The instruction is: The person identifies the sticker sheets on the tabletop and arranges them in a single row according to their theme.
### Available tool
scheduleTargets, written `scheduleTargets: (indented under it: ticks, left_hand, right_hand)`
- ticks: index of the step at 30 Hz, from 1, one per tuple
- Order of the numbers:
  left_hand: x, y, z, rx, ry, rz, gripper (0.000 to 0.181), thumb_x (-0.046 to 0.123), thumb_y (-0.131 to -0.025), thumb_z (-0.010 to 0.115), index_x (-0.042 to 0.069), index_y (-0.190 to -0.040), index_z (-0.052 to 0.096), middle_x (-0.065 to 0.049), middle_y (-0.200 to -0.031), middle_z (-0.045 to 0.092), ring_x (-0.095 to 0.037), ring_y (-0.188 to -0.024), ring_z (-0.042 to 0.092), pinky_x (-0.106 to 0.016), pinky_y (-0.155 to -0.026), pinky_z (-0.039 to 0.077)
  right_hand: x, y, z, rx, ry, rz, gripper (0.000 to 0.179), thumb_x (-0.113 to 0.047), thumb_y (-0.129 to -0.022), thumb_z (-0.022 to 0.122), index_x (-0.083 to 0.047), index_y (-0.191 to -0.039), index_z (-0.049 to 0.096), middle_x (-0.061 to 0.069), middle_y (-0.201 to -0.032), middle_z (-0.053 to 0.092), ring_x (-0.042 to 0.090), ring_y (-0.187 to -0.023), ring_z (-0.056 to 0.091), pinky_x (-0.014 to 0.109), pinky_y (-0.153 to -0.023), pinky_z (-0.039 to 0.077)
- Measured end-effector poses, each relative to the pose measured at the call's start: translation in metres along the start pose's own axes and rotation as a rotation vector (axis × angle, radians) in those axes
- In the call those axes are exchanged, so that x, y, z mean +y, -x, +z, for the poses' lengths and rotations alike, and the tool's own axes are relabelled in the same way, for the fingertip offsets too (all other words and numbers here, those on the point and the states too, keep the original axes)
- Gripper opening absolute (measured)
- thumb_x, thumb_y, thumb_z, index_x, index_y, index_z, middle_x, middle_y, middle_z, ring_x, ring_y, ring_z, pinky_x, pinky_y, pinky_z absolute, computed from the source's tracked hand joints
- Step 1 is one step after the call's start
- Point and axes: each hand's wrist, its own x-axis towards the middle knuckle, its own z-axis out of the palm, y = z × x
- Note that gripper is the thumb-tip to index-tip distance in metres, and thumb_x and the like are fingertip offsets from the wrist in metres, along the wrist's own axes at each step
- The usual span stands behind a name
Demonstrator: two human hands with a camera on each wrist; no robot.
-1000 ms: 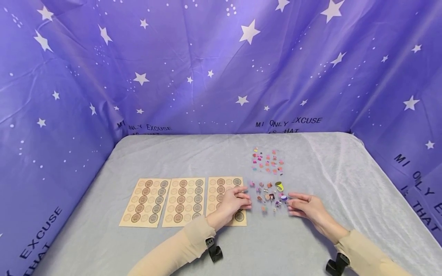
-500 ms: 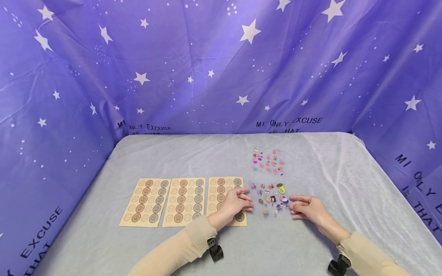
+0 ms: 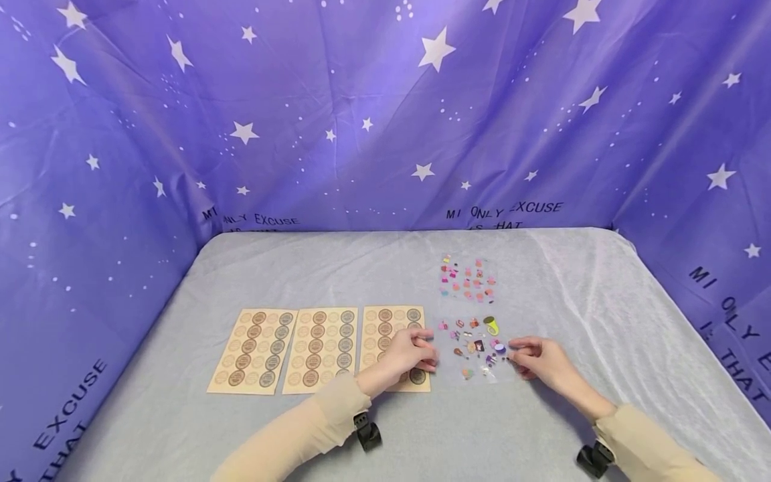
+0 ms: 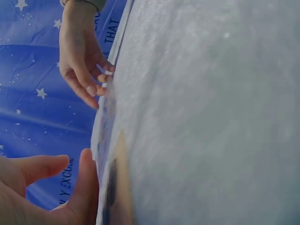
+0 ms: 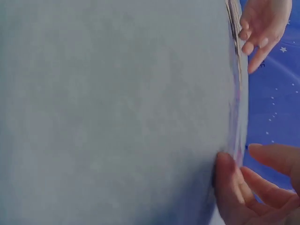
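In the head view, a clear sticker sheet (image 3: 448,365) with small colourful figures lies flat on the table between my two hands. My left hand (image 3: 409,351) is over the rightmost beige sheet of round labels (image 3: 376,323), its fingertips at the clear sheet's left edge. In the left wrist view its thumb (image 4: 51,166) stands apart from the finger. My right hand (image 3: 542,361) is at the clear sheet's right edge, fingers extended and touching it. The right wrist view shows the thumb apart from the fingers (image 5: 227,183), which rest low by the table.
Another clear sticker sheet (image 3: 460,280) lies just behind. Two more beige label sheets, a middle one (image 3: 301,348) and a left one (image 3: 231,351), line up on the left of the grey cloth-covered table (image 3: 337,268). A purple star-patterned curtain (image 3: 361,80) surrounds the table.
The near clear sheet has shifted slightly right, and my right hand has moved slightly right with it. My left hand has stayed almost in place.
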Motion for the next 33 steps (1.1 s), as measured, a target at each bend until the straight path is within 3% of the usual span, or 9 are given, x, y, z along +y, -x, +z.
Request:
scheduleTargets:
  ticks: [5,11,14,18,25,33]
  left_hand:
    - [0.013,0.001,-0.011,-0.043,-0.074,0.004,0.039,-0.006,-0.077,0.054,-0.011,-0.115,0.049,-0.014,-0.077,0.061,-0.018,-0.060,0.060,-0.032,-0.061,0.055]
    - [0.024,-0.006,-0.019,-0.068,-0.170,0.017,0.036,-0.004,-0.079,0.055,-0.010,-0.114,0.052,-0.020,-0.085,0.062,-0.035,-0.078,0.061,-0.035,-0.069,0.054]
    - [0.025,-0.012,-0.022,-0.081,-0.191,0.021,0.036,-0.002,-0.079,0.054,-0.009,-0.114,0.052,-0.016,-0.083,0.062,-0.031,-0.075,0.062,-0.035,-0.070,0.053]
    - [0.026,-0.023,-0.022,-0.072,-0.177,0.017,0.035,-0.003,-0.079,0.054,-0.009,-0.113,0.052,-0.015,-0.082,0.062,-0.030,-0.076,0.062,-0.033,-0.069,0.053]
    - [0.032,-0.038,-0.021,-0.033,-0.183,-0.001,0.036,-0.003,-0.079,0.055,-0.008,-0.115,0.052,-0.024,-0.093,0.061,-0.036,-0.085,0.060,-0.034,-0.070,0.053]
    - [0.040,-0.054,-0.018,0.007,-0.200,0.000,0.035,-0.001,-0.078,0.055,-0.007,-0.113,0.054,-0.015,-0.082,0.063,-0.034,-0.084,0.061,-0.031,-0.070,0.053]
  right_hand:
    - [-0.003,-0.002,-0.010,0.021,0.108,-0.033,0.032,-0.006,-0.084,0.056,0.016,-0.106,0.053,0.015,-0.075,0.063,0.015,-0.059,0.058,0.027,-0.051,0.052]
    - [-0.008,-0.013,-0.021,-0.005,0.109,-0.035,0.035,-0.011,-0.086,0.055,0.015,-0.109,0.052,0.019,-0.083,0.063,0.018,-0.065,0.059,0.028,-0.055,0.052]
    - [-0.008,-0.022,-0.024,-0.003,0.097,-0.033,0.037,-0.012,-0.086,0.055,0.016,-0.109,0.050,0.021,-0.085,0.063,0.017,-0.065,0.060,0.028,-0.057,0.053]
    - [-0.007,-0.032,-0.028,-0.004,0.081,-0.017,0.039,-0.012,-0.086,0.055,0.017,-0.112,0.048,0.022,-0.087,0.063,0.015,-0.065,0.060,0.028,-0.058,0.053]
    - [-0.009,-0.046,-0.031,-0.003,0.108,-0.015,0.041,-0.014,-0.087,0.054,0.016,-0.115,0.047,0.022,-0.090,0.062,0.016,-0.070,0.060,0.027,-0.060,0.053]
    - [-0.011,-0.060,-0.034,-0.006,0.101,-0.005,0.043,-0.014,-0.086,0.054,0.016,-0.116,0.045,0.024,-0.093,0.061,0.017,-0.071,0.060,0.027,-0.061,0.053]
